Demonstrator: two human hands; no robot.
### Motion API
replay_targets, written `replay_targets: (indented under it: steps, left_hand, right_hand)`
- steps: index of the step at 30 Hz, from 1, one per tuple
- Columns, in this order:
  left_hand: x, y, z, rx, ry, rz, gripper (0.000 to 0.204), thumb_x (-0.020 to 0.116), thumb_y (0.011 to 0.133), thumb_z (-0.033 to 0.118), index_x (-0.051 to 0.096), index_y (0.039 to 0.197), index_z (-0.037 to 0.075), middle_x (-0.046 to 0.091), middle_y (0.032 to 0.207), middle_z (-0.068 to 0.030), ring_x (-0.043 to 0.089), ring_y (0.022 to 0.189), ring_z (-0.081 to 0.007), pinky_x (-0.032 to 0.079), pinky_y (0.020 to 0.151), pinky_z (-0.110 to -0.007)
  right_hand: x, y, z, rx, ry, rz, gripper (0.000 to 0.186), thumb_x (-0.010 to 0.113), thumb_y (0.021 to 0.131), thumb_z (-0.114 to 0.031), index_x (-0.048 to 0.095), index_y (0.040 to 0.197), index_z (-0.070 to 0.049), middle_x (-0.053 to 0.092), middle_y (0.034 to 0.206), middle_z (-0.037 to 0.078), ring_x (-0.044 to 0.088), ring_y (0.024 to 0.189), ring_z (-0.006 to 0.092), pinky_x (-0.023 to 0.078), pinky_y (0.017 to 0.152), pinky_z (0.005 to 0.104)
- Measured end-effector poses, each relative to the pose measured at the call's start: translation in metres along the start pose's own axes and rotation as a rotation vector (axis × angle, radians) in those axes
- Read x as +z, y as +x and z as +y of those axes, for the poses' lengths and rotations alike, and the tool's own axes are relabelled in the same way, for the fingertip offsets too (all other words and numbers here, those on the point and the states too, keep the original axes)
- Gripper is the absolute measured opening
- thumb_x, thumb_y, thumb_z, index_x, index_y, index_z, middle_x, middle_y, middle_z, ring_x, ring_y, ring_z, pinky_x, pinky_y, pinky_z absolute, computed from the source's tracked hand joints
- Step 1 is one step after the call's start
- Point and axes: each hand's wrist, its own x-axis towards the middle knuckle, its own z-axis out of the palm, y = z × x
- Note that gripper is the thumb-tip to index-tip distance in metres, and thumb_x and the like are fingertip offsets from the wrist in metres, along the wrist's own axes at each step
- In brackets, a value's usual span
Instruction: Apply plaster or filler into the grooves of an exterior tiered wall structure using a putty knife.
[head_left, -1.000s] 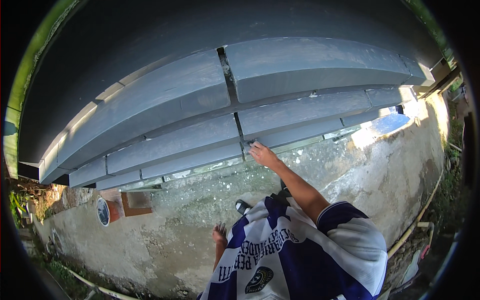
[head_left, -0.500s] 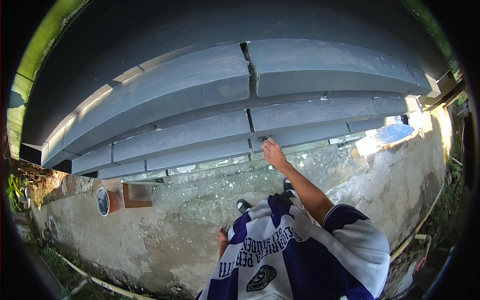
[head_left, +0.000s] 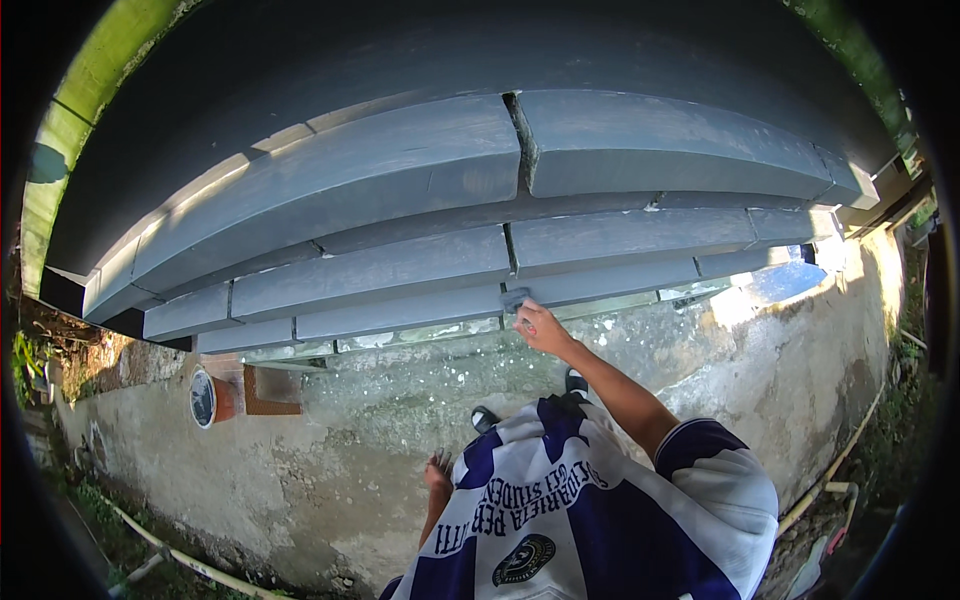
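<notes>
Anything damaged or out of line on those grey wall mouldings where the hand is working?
Yes: a dark, ragged vertical crack splits the top grey band, continuing lower near the right hand, which holds a small grey tool there.

You stand on a rough concrete floor point(head_left: 330, 470), stained and mottled. Directly ahead of it rises a stepped grey moulding point(head_left: 400, 200) of long painted courses with vertical joints. Left of the moulding's base sits a round paint can point(head_left: 203, 397) beside a red brick point(head_left: 270, 388). Sunlight falls on the floor right of the moulding; grass point(head_left: 900, 400) borders that edge.
</notes>
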Motion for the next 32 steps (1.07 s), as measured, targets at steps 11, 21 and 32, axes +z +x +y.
replay_targets:
  steps: [11,21,32]
  left_hand:
    - [-0.013,0.007,-0.021,0.050,-0.111,0.012,0.044,0.047,0.089,0.025,0.039,0.127,0.003,0.049,0.126,-0.0135,0.054,0.108,-0.0321,0.046,0.088,-0.041]
    - [-0.012,0.007,-0.029,0.050,-0.130,0.045,0.046,0.049,0.088,0.023,0.039,0.127,0.001,0.046,0.128,-0.0151,0.055,0.105,-0.0335,0.046,0.088,-0.042]
    - [-0.007,0.001,-0.025,0.042,-0.078,0.063,0.048,0.048,0.088,0.025,0.037,0.129,0.002,0.047,0.128,-0.0151,0.054,0.106,-0.0332,0.045,0.090,-0.041]
  right_hand:
    - [-0.029,0.018,0.000,0.048,-0.043,-0.083,0.014,0.064,0.077,-0.009,0.052,0.076,-0.002,0.054,0.086,0.014,0.054,0.077,0.0331,0.044,0.066,0.0376]
    - [-0.045,0.014,0.008,-0.017,-0.034,-0.164,0.014,0.064,0.077,-0.009,0.052,0.075,-0.001,0.055,0.086,0.014,0.057,0.080,0.0294,0.045,0.067,0.0353]
    - [-0.040,0.001,0.016,0.104,-0.024,0.078,0.014,0.064,0.077,-0.011,0.054,0.077,-0.002,0.059,0.097,0.017,0.058,0.092,0.0308,0.047,0.073,0.0373]
